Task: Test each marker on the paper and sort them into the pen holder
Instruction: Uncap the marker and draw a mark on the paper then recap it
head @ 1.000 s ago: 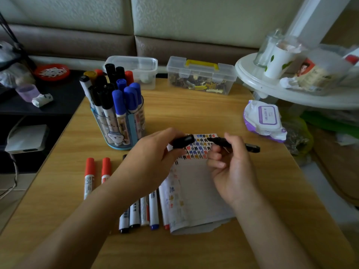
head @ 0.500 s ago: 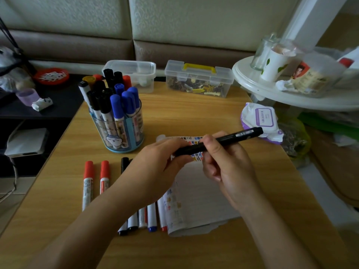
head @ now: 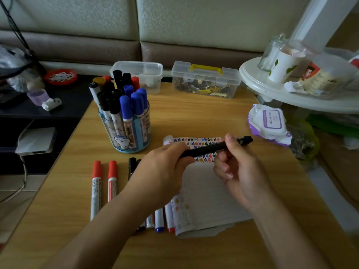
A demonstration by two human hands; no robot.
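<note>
View from a head-worn camera, looking down at a wooden counter (head: 194, 113). A person holds one black marker (head: 209, 148) with both hands. The left hand (head: 165, 167) has its fingers curled round the marker's left end. The right hand (head: 239, 171) pinches the barrel nearer the right end between thumb and curled fingers. The marker lies almost level, its right end a little higher, and its cap appears to be on.

The marker is in the air to the right of the pen holder (head: 121, 141) and closer to the viewer, above the printed top edge of a sheet of paper (head: 209, 200) that lies flat on the counter.

The pen holder is a clear round cup with a cartoon face on its wall, crowded with upright markers capped in black, blue, red and yellow. In front of the pen holder, two red-capped markers (head: 96, 189) lie side by side on the counter. Just right of them lies a row of more markers (head: 159, 218), partly hidden under the left forearm.

Behind the pen holder stand a clear lidded tub (head: 139, 74) and, further right, a clear box with a yellow handle (head: 206, 80). Far to the right of the pen holder, at the counter's edge, sits a purple and white pack of wipes (head: 268, 123).
</note>
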